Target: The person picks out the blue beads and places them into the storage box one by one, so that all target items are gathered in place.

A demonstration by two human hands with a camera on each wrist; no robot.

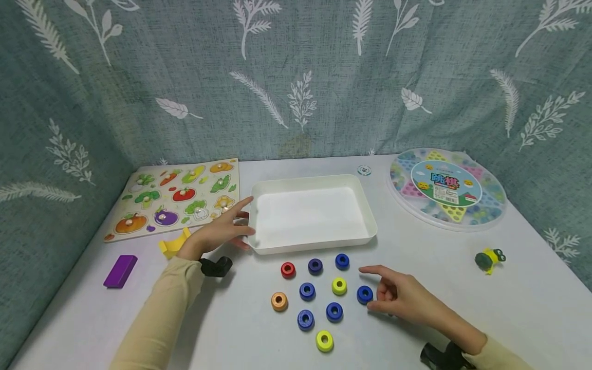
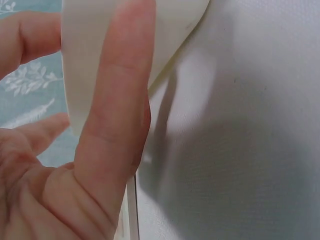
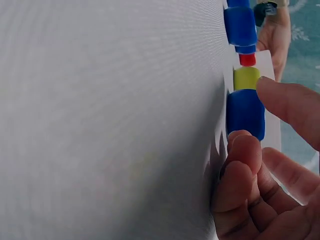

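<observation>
My left hand (image 1: pixel 225 226) rests against the left end of a white rectangular tray (image 1: pixel 324 245), its fingers spread along the outer wall. In the left wrist view, one extended finger (image 2: pixel 120 85) lies in front of the tray wall (image 2: pixel 82 55). My right hand (image 1: pixel 407 298) is beside a blue ring-shaped bead (image 1: pixel 365 294), forefinger and thumb apart on either side of it and the other fingers curled in. Seen from the right wrist, that blue bead (image 3: pixel 245 115) stands on the table just beyond the fingertips, with a yellow-green bead (image 3: pixel 246 78) behind it.
Several blue beads (image 1: pixel 307 291), yellow-green beads (image 1: pixel 325 341), a red bead (image 1: pixel 288 270) and an orange bead (image 1: pixel 279 301) lie before the tray. Around them are a vegetable puzzle board (image 1: pixel 213 180), a purple block (image 1: pixel 121 271), a yellow piece (image 1: pixel 173 245), a round game box (image 1: pixel 446 187) and a toy (image 1: pixel 489 260).
</observation>
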